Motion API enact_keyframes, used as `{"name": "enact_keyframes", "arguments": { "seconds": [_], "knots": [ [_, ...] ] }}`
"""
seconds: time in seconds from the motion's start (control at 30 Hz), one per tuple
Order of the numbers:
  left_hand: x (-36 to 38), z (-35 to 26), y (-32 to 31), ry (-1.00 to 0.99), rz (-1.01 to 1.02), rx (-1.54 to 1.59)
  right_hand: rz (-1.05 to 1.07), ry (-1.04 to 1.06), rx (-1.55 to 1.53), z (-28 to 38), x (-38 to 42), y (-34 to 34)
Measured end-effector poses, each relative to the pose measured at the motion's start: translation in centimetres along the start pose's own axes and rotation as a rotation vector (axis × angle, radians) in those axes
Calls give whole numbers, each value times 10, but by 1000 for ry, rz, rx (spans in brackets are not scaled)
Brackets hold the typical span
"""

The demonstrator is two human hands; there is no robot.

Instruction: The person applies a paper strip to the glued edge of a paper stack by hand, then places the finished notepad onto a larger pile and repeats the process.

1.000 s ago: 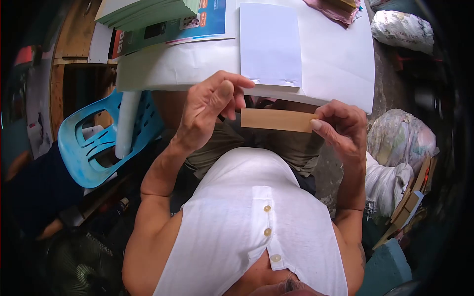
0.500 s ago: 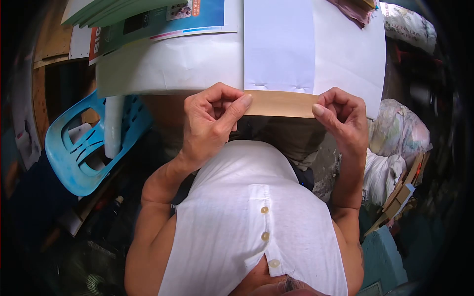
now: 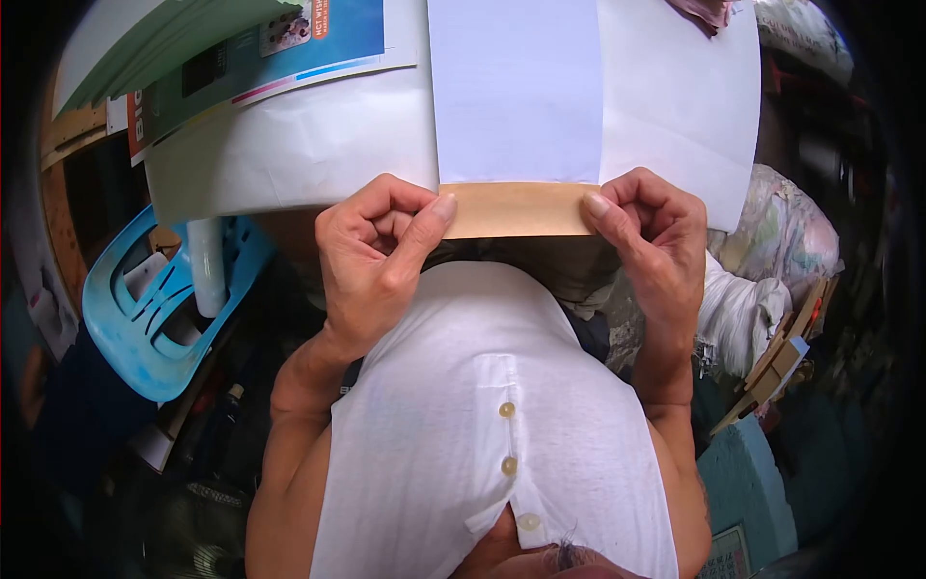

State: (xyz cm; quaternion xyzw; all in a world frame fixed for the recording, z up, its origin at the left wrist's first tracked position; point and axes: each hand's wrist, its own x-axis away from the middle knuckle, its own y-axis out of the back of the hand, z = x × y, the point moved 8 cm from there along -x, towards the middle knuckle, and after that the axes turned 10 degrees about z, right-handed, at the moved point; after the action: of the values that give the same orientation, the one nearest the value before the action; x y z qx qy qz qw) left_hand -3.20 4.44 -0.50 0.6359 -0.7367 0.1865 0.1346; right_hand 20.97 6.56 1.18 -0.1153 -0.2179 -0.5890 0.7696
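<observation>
Brown paper strip (image 3: 516,209) held level, stretched between both hands, upper long edge lined up against near edge of white folded sheet (image 3: 516,92). Strip about as wide as that sheet, ends meeting its side edges. Left hand (image 3: 376,256) pinching left end, thumb on top, fingers curled under. Right hand (image 3: 648,241) pinching right end the same way, thumb tip on the strip's corner. Hands apart, one at each end, both clamped on the strip.

Table (image 3: 318,145) covered in large white paper, near edge running just behind the hands; strip hanging over that edge above the lap. Right corner of the big white paper jutting out past the right hand. Printed poster (image 3: 289,43) and green stack (image 3: 164,39) far left on the table, well apart from the strip. Blue plastic chair (image 3: 135,318) close on the left, below table level; bundled bags (image 3: 772,261) crowding the right side. Little free room either side; open space only over the white folded sheet ahead.
</observation>
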Motion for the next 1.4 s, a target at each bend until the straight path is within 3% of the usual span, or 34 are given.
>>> {"name": "enact_keyframes", "arguments": {
  "seconds": [0.53,0.97,1.4],
  "knots": [
    [-2,-4,-3,-88,33,-59,-47,-36,24,3,0,-1],
    [-1,-1,-2,-2,19,-8,-91,-44,54,3,-1,-1],
    [-4,-2,-4,-74,33,-35,-82,-27,-22,-1,0,1]
  ]
}}
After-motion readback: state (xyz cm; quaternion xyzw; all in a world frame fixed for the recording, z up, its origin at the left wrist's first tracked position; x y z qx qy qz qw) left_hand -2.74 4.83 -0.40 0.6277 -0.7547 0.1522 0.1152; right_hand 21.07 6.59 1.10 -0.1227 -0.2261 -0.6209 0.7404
